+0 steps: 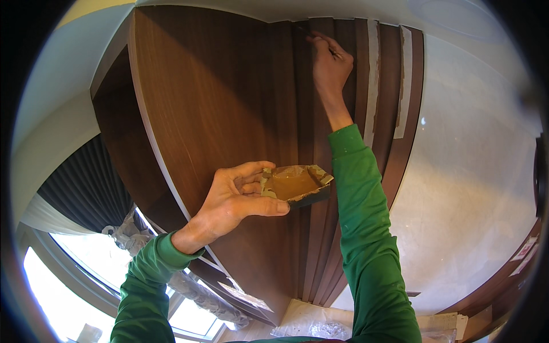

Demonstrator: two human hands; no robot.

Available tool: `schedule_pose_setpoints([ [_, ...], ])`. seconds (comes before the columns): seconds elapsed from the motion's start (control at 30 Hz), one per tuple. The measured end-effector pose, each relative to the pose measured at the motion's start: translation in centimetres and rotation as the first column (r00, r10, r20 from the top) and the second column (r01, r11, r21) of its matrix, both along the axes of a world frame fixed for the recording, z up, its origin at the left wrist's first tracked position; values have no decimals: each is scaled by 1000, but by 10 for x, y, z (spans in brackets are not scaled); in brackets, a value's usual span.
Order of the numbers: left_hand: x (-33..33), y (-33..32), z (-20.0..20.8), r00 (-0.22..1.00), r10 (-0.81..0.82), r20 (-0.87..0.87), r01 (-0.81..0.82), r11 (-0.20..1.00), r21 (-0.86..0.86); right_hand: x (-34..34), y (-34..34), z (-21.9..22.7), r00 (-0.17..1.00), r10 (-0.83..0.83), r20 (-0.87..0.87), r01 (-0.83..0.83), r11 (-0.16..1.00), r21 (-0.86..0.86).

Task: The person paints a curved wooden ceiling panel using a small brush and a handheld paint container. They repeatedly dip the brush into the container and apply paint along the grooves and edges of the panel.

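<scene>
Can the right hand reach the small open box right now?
Probably yes: the left hand grips the small open box around its left end, leaving the top uncovered. The right hand, up at the brown slats, would need lowering.

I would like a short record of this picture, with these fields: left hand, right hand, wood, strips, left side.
Left hand: holds a small open tray, brownish inside, dark outside
Right hand: raised near the top, gripping a thin dark tool; contact of its tip with the wood unclear
Wood: wide brown panel, with upright slats to its right
Strips: two pale strips on the wood, right of the right hand
Left side: dark pleated curtain, bright window below
</scene>
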State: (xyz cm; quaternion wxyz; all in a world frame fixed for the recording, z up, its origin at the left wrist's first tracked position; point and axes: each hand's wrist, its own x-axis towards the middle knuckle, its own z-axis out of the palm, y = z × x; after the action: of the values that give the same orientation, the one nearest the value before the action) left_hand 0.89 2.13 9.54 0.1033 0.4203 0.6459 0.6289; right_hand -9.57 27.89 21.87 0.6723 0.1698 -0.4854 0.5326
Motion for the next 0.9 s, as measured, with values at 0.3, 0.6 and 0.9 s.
schedule_pose_setpoints([
  [0.3,2,-1,1,1000,19,-1,-19,998,-55,-2,-3,2,998,-39,-46,41,998,41],
  [0.6,3,-1,1,1000,10,-7,-10,998,-56,-2,-5,4,998,-62,-32,64,997,53],
  [0.9,3,-1,2,1000,-5,6,6,998,-57,0,-5,3,998,-62,3,62,996,63],
])
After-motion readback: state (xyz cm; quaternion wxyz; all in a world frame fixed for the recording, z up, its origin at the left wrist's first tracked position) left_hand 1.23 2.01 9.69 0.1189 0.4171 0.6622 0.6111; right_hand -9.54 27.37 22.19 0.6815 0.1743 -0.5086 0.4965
